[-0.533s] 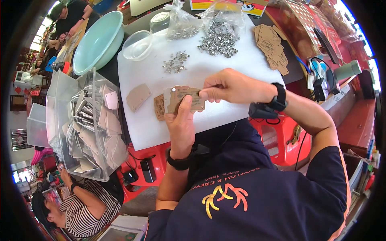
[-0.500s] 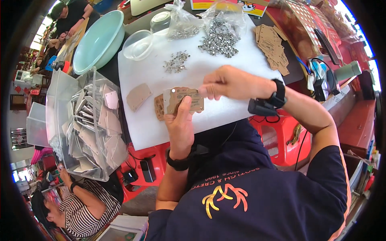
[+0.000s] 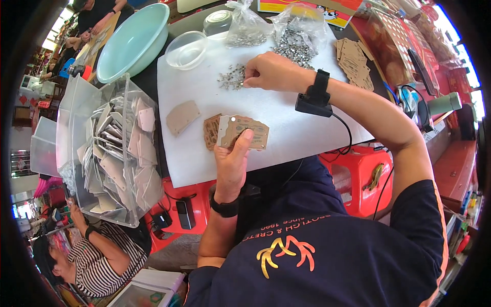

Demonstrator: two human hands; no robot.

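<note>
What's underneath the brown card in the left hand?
A pale plate sticks out past the left edge of the brown card. Farther left, part of another card shows on the white sheet. Anything else beneath, including how the left hand grips there, is covered.

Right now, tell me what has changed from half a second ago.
The right hand has left the right edge of the brown card and moved forward to the small metal pieces; whether it grips any is hidden. The left hand still holds the card, and the clear tub stays put.
</note>
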